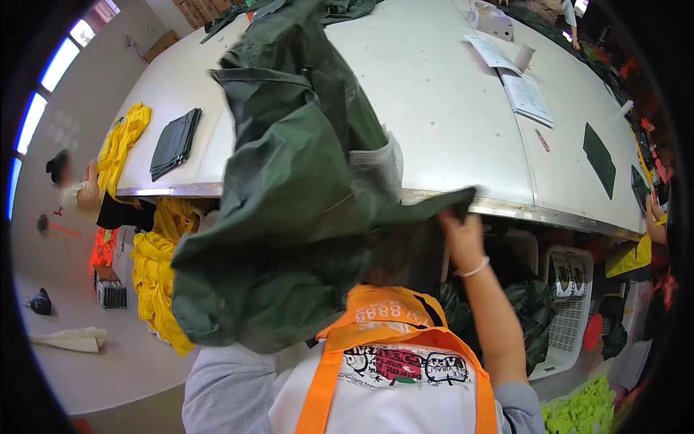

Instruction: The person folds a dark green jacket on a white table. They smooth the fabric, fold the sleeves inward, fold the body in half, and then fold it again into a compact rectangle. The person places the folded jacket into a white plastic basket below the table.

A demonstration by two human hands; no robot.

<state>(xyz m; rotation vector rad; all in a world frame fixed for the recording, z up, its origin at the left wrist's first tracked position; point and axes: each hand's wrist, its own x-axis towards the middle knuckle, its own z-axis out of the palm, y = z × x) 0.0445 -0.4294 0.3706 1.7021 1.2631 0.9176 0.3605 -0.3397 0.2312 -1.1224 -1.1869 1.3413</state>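
Observation:
A large dark green rain jacket (289, 188) with a coated, shiny surface hangs in loose folds in front of me, spread from over the table down to my chest. A strip of white mesh lining (379, 170) shows at its right side. My right hand (464, 240) is closed on a stretched-out corner of the jacket, just below the table edge. My left hand is hidden behind the cloth; only the grey left sleeve (224, 387) shows at the lower edge. The jacket's upper part is slightly blurred.
Across the white table (448, 108) lie a folded dark green stack (176, 145), yellow garments (123, 148), an open booklet (526, 98), a red pen (542, 140) and a flat dark piece (598, 159). White baskets (567, 340) stand underneath. Other people (87, 192) work at both sides.

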